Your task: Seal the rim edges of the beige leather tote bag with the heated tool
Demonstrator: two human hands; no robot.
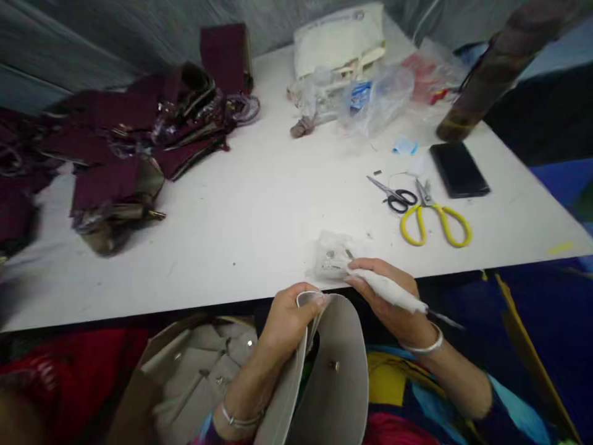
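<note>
My left hand [290, 318] pinches the top edge of a grey-beige bag [340, 364], which hangs open below the table's front edge. A small metal snap [334, 366] shows on the bag's inner face. My right hand [386, 290] is closed around a white, cloth-wrapped tool [389, 289] with a thin dark point at its lower right end. Its fingertips are at the side of a small clear plastic packet [331, 254] with metal bits on it, lying at the table's edge. Whether they touch the packet is unclear.
Black-handled scissors [399, 199], yellow-handled scissors [435, 216] and a black phone [458, 170] lie at the right of the white table [269, 204]. Maroon bags [125, 117] are heaped at left. Plastic bags [375, 99] lie at the back. Beige pieces [199, 364] fill a container below left.
</note>
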